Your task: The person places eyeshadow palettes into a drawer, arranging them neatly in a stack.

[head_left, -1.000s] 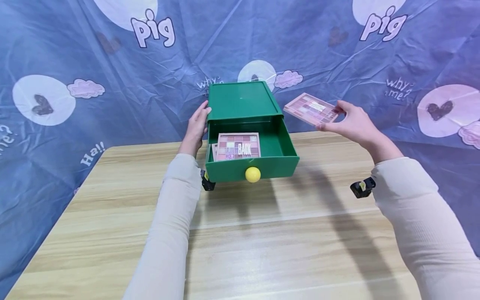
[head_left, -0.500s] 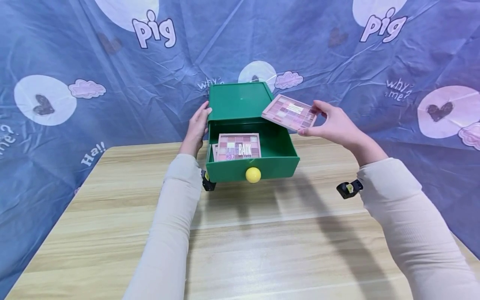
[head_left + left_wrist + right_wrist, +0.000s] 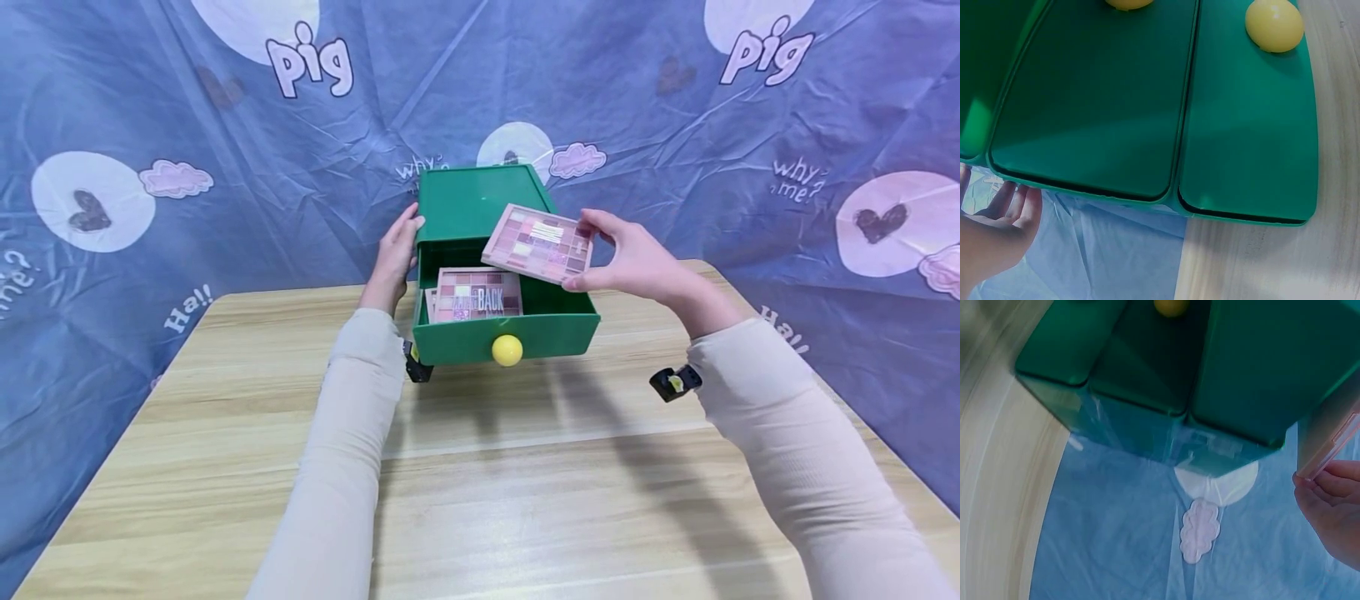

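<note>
My right hand [image 3: 626, 260] pinches a pink eyeshadow palette [image 3: 538, 242] by its right end, thumb below and fingers above. The palette tilts over the pulled-out top drawer [image 3: 450, 344] of a green drawer cabinet [image 3: 468, 200] and overlaps the cabinet's top edge in the head view. Inside the drawer, at the left, lies a similar palette [image 3: 480, 297] lettered "BACK", with the edge of another palette [image 3: 430, 305] showing beside it. My left hand [image 3: 392, 257] rests against the cabinet's left side; the left wrist view shows its fingers [image 3: 1034, 206] at that side.
A yellow round knob [image 3: 507, 350] sticks out of the open drawer's front. Lower drawers [image 3: 1250, 125] with yellow knobs are closed beneath it. The cabinet stands on a light wooden table [image 3: 480, 508], with a blue printed cloth [image 3: 637, 100] hanging behind.
My right hand has brought the palette leftward and slightly down, from right of the cabinet to above the open drawer. My left hand stays in place at the cabinet's side.
</note>
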The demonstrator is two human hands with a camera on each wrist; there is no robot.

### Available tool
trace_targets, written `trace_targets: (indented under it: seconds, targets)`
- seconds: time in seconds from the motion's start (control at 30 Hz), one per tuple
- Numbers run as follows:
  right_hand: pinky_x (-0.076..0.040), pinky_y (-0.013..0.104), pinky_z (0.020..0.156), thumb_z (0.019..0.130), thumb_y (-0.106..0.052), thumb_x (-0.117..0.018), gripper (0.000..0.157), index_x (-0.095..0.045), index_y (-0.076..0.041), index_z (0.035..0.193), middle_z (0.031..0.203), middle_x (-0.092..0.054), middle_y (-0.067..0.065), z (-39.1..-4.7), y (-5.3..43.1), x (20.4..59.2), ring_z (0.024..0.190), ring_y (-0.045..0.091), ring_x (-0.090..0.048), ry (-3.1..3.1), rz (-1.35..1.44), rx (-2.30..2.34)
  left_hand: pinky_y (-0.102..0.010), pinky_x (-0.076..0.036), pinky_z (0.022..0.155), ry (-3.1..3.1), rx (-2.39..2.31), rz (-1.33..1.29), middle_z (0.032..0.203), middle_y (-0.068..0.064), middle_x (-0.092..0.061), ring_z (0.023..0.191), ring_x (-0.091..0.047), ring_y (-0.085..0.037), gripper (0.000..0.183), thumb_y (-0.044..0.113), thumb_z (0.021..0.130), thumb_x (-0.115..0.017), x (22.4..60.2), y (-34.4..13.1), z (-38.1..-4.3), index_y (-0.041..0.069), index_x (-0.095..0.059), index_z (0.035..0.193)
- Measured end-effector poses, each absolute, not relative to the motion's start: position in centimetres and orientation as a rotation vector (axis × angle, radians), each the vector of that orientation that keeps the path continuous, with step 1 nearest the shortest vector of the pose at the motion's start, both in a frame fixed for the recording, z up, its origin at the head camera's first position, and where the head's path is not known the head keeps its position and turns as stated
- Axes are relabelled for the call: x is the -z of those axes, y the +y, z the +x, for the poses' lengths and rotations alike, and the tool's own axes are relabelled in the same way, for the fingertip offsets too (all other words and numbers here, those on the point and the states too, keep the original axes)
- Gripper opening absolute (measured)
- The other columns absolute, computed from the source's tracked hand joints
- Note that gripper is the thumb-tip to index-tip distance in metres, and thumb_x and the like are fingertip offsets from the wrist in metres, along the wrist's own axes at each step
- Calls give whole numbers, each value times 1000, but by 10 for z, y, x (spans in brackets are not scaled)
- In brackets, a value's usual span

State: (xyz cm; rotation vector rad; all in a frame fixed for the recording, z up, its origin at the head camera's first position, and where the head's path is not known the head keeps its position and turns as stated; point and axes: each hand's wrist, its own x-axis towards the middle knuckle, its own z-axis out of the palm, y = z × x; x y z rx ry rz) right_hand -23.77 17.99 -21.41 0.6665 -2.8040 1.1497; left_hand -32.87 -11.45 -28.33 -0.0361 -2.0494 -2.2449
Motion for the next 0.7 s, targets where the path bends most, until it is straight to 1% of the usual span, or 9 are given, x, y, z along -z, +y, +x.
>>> trace_targets:
  seconds: [0.13, 0.27, 0.43, 0.7]
  targets:
    - [-21, 39, 96, 63, -22, -76, 91, -24, 1, 134, 127, -36, 14, -238, 172, 216, 121, 23, -27, -2807, 736, -1180, -38, -28, 91, -2048, 2246, -35, 130, 6, -38, 111, -36, -10, 45, 36, 84, -49, 283, -115, -327, 33, -42, 128]
    - [-20, 40, 97, 62, -24, -76, 91, -26, 0, 134, 128, -36, 12, -238, 166, 218, 121, 24, -26, -2830, 791, -1161, -38, -29, 91, -2049, 2249, -41, 129, 6, -38, 111, -37, -10, 45, 36, 84, -49, 283, -116, -327, 32, -42, 128]
    - [-22, 39, 95, 60, -25, -77, 92, -27, 0, 134, 131, -34, 11, -237, 158, 217, 119, 21, -27, -2853, 847, -1098, -38, -29, 91, -2046, 2248, -38, 129, 6, -38, 110, -37, -9, 45, 35, 84, -49, 282, -116, -328, 32, -42, 128]
    - [-25, 39, 93, 59, -28, -77, 92, -29, -2, 133, 128, -38, 9, -236, 146, 215, 114, 18, -31, -2890, 946, -979, -37, -29, 90, -2053, 2242, -29, 130, 6, -37, 110, -37, -10, 45, 35, 84, -49, 283, -116, -328, 32, -42, 128]
